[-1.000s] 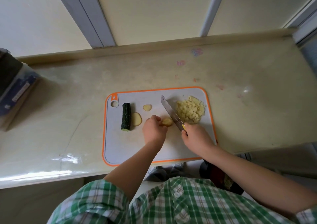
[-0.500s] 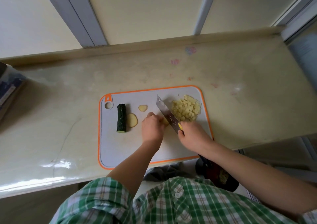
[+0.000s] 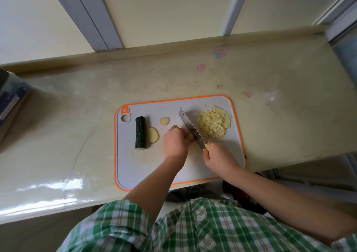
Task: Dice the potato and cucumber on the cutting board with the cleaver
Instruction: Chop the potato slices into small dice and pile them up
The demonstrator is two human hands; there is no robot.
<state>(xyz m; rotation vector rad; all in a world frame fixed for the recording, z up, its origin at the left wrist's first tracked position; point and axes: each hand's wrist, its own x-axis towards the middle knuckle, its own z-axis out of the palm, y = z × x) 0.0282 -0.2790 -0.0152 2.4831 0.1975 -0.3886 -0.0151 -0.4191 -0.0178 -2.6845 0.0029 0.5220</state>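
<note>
A grey cutting board with an orange rim (image 3: 135, 174) lies on the counter. On its left stands a dark green cucumber piece (image 3: 140, 132), with two potato slices (image 3: 153, 135) beside it. A heap of diced potato (image 3: 214, 121) sits at the board's right. My right hand (image 3: 219, 156) grips the cleaver's handle, and the cleaver's blade (image 3: 191, 129) rests edge-down against a small potato piece (image 3: 190, 136). My left hand (image 3: 174, 142) holds that piece with curled fingers, hiding most of it.
The pale stone counter (image 3: 77, 116) ends at a raised back ledge below a window frame. A dark box (image 3: 9, 105) stands at the far left. The counter's front edge runs just under the board, with dark objects on the floor below.
The cleaver has shifted slightly left into the potato piece, and my left hand has drawn back with it. The camera has moved a little.
</note>
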